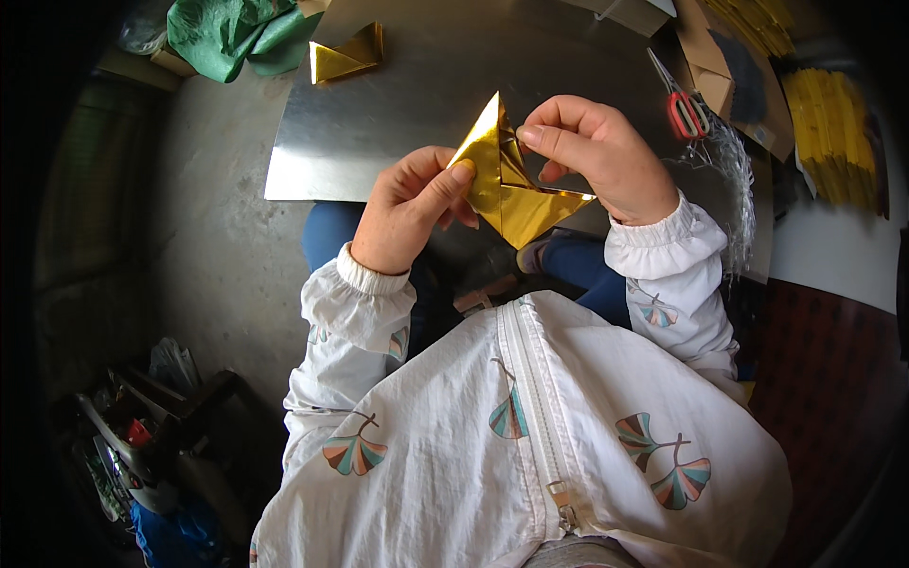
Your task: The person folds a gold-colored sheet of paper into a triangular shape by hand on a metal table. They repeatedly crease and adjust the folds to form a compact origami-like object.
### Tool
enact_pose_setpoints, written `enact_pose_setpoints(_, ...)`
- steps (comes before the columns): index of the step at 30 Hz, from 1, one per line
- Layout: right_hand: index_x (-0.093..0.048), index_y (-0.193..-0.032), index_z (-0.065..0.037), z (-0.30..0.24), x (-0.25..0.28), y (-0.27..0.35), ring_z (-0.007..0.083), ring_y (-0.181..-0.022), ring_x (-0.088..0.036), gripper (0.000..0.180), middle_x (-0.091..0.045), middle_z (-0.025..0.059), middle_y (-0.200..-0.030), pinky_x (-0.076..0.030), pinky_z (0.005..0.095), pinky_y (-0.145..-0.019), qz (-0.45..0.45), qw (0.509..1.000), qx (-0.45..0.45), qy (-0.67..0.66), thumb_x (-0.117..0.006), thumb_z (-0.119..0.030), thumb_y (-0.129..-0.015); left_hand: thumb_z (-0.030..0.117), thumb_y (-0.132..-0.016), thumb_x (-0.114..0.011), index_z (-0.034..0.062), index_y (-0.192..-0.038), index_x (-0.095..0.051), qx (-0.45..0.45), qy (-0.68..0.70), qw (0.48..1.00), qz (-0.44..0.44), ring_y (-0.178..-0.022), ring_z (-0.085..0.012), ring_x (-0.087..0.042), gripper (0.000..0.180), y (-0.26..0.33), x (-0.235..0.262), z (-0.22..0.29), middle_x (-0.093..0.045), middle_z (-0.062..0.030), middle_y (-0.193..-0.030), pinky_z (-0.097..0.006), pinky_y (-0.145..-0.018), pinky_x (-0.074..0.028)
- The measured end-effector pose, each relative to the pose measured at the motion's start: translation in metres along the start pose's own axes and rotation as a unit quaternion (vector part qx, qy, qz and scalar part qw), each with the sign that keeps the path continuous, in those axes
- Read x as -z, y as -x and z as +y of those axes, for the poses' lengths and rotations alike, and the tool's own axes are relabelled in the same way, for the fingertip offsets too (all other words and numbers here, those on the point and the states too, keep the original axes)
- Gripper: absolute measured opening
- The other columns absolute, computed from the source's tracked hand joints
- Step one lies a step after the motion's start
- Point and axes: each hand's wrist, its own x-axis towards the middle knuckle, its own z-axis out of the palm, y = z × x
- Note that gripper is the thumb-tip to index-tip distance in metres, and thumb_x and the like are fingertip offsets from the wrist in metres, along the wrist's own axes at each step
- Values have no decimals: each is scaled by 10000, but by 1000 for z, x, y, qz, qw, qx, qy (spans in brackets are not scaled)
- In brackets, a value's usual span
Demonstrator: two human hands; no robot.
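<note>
Fingers (453,180) of both raised hands pinch the folded gold paper (511,185), right hand (592,151) seemingly gripping its upper fold

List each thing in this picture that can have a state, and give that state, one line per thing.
Gold paper: folded, held up in both hands.
Left hand: pinching the paper's left edge.
Right hand: pinching the paper's top.
Second gold piece: folded, lying on the metal sheet.
Scissors: lying down; open or closed unclear.
Jacket zip: closed.
Green cloth: crumpled.
Yellow sheets: stacked.
</note>
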Motion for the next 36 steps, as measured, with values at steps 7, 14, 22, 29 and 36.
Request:
enact_pose_setpoints(7, -677, -992, -26, 10, 11, 8, 90, -832, -623, 224, -670, 15, -891, -522, 247, -690, -58, 998, -12, -17, -582, -226, -959, 287, -975, -605, 17, -1039, -637, 5, 0, 999, -34, -662, -95, -629, 279, 2, -10, -3, -653, -15, -828, -192, -584, -443)
enact_pose_setpoints(14, -683, -1005, -40, 17, 20, 10, 95, -871, -618, 214, -667, 8, -907, -515, 245, -698, -115, 982, -58, -137, -571, -217, -961, 267, -979, -599, 18, -1039, -637, 20, 16, 998, -50, -641, -88, -600, 260, 1, -13, -5, -647, -16, -819, -184, -570, -421)
enact_pose_setpoints(22, -684, -1017, -39, 14, 21, 13, 97, -882, -615, 243, -665, 7, -916, -517, 245, -692, -116, 986, -49, -112, -571, -246, -958, 265, -986, -585, 40, -1028, -632, 41, 63, 994, -79, -624, -80, -588, 233, -1, -11, -7, -648, -23, -816, -179, -546, -398)
enact_pose_setpoints(29, -683, -1022, -30, 12, 18, 14, 101, -889, -617, 258, -665, 14, -920, -524, 244, -680, -120, 985, -46, -119, -560, -249, -961, 254, -988, -576, 47, -1023, -633, 48, 95, 991, -76, -611, -83, -598, 217, 0, -12, -8, -672, -32, -831, -176, -548, -410)
enact_pose_setpoints(36, -688, -1019, -27, 11, 18, 13, 110, -888, -627, 270, -675, 22, -918, -521, 254, -697, -126, 986, -45, -100, -564, -258, -954, 243, -991, -570, 42, -1028, -632, 45, 94, 991, -87, -606, -84, -597, 214, 0, -10, -7, -672, -28, -828, -183, -555, -417)
